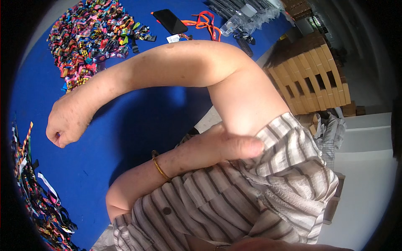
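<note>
My right arm reaches across the view to the left, bent at the elbow. Its hand, my right hand [69,121], is curled into a loose fist over the blue table [88,201], and nothing sticks out of it. My left forearm, with a gold-coloured bangle [160,169], crosses my body. At its end my left hand [234,146] grips my right upper arm [247,100] just below the striped sleeve. The left thumb shows; the fingers are hidden behind the arm. Beyond the right forearm lies a large heap of small colourful strap pieces [90,37].
Long patterned straps [46,205] lie along the left edge. At the back are a black phone [169,21], an orange lanyard [205,23], a clear plastic bottle [232,25] and plastic-wrapped dark goods [259,12]. Stacked cardboard boxes [310,75] stand right of the table.
</note>
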A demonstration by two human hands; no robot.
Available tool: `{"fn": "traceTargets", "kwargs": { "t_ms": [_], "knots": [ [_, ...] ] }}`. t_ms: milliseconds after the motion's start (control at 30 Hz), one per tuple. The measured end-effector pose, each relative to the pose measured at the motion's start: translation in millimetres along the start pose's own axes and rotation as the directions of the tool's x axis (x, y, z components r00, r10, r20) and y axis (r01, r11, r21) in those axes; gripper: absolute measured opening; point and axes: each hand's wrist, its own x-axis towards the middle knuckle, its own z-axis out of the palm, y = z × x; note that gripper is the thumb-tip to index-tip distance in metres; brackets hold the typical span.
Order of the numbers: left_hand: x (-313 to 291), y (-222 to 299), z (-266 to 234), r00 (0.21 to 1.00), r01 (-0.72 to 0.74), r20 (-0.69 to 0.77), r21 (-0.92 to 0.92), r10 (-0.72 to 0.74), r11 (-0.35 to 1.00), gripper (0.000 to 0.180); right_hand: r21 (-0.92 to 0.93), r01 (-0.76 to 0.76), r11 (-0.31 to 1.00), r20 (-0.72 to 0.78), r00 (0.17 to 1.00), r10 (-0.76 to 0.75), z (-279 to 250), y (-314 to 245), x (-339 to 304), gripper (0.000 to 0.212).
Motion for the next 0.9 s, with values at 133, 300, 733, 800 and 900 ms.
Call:
{"fn": "traceTargets", "kwargs": {
  "t_ms": [133, 300, 733, 800, 900],
  "knots": [
    [-1, -8, -18, 0.986, -0.018, 0.163, 0.354, -0.043, 0.935, 0.068, -0.011, 0.039, 0.999, -0.044, 0.998, -0.039, 0, -10, -10, 0.028],
    [-2, -15, -21, 0.984, -0.071, 0.175, 0.540, -0.029, 0.838, 0.061, 0.030, 0.007, 1.000, -0.075, 0.997, -0.004, 5, -17, -13, 0.028],
    [-33, 17, 17, 0.983, 0.153, -0.158, 0.987, -0.095, -0.048, 0.041, 0.880, 0.014, 0.475, -0.269, 0.839, 0.473, 86, -46, -68, 0.012],
    [-29, 4, 1, 0.989, 0.094, -0.099, 0.994, 0.112, 0.051, 0.032, 0.666, 0.047, 0.745, -0.359, 0.895, 0.265, 110, -37, -74, 0.010],
    [-8, -5, -16, 0.937, -0.047, -0.042, 0.969, 0.348, 0.244, 0.017, 0.340, 0.126, 0.932, -0.234, 0.971, -0.046, 133, -20, -83, 0.012]
  ]
}}
